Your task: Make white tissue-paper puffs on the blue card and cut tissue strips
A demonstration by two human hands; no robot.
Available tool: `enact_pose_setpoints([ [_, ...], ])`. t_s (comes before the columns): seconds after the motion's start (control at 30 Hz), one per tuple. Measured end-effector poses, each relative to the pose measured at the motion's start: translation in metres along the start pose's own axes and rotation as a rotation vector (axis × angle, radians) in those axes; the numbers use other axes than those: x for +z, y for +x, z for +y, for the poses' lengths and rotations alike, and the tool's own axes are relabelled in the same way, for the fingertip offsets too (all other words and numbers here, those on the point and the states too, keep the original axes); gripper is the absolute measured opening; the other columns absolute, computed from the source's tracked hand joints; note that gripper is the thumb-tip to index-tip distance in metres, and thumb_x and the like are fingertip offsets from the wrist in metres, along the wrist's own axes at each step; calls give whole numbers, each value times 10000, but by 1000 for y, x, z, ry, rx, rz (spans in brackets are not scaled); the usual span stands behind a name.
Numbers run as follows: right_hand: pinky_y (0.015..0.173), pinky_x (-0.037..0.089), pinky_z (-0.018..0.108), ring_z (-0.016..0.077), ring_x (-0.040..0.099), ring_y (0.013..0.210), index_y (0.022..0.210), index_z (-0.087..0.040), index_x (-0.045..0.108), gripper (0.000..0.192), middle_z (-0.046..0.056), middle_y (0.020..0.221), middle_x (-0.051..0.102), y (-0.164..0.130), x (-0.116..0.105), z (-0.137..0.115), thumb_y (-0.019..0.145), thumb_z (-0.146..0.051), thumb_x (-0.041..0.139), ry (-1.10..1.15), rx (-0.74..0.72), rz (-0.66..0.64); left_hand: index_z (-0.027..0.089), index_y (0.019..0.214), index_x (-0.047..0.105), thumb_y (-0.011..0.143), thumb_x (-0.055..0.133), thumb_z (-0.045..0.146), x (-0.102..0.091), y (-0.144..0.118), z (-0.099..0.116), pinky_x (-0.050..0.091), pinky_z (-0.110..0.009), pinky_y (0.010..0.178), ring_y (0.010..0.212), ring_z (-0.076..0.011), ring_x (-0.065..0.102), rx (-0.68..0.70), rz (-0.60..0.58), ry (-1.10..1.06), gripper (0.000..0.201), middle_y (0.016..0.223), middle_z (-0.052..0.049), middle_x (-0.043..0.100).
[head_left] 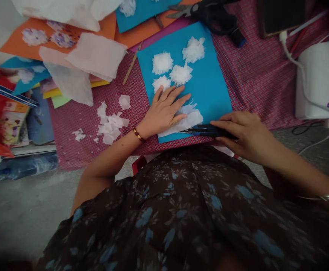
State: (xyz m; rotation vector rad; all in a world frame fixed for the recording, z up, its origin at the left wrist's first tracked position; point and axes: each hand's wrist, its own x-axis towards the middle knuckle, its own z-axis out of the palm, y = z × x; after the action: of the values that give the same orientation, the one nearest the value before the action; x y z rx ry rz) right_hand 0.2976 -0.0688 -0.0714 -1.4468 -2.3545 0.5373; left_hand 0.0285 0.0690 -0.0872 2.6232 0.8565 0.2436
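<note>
This looks like a home craft spot: checked tablecloth (251, 71), blue paper (209, 86), white scraps (110, 124).

Paper tufts (162, 63) on the card (209, 90), scraps (111, 126) and a stick (130, 70) to its left

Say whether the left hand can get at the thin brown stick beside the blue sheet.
Probably yes: the left hand lies spread on the blue sheet, near the thin brown stick; nothing visible covers the stick, and nothing tall seems to stand between.
</note>
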Motion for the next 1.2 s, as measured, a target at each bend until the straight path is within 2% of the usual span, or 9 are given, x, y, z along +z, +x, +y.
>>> enact_pose_setpoints([
  [0.17,854,466,507,332,605,1040,1373,-290,559,417,126,1180,621,8,4,1,959,-322,527,-25,-38,28,266,1507,416,964,292,667,0,0,-2,59,-552,1224,1482,-342,271,10,-21,43,686,1598,-101,362],
  [0.3,848,466,515,342,597,1045,1382,-307,549,424,123,1169,618,10,7,-2,958,-318,530,-4,-43,20,271,1514,405,966,262,670,1,0,-3,63,-539,1226,1482,-334,271,12,-20,66,693,1601,-100,357],
  [0.63,849,471,508,335,616,1037,1368,-278,574,433,133,1156,637,-13,8,-5,936,-298,581,53,-6,42,286,1503,420,962,280,672,2,0,-3,71,-536,1229,1482,-324,279,4,-7,68,680,1592,-91,377],
  [0.8,863,469,508,337,610,1036,1318,-213,612,393,163,1148,642,-2,5,-5,943,-317,563,32,-16,42,272,1499,424,971,301,650,2,-1,-1,82,-539,1230,1477,-325,291,1,2,74,661,1581,-98,391],
  [1.0,858,461,499,335,599,1043,1339,-289,590,395,122,1159,627,11,6,-4,950,-334,542,7,-40,10,264,1506,405,988,306,618,0,-1,-1,103,-539,1236,1474,-310,310,11,9,67,636,1581,-86,394],
  [1.2,837,442,503,349,594,1032,1337,-293,597,403,118,1149,632,24,8,-1,941,-340,541,-5,-73,-7,272,1503,399,1005,271,587,-4,-1,-2,120,-534,1248,1477,-281,317,3,6,9,603,1599,-54,373],
])
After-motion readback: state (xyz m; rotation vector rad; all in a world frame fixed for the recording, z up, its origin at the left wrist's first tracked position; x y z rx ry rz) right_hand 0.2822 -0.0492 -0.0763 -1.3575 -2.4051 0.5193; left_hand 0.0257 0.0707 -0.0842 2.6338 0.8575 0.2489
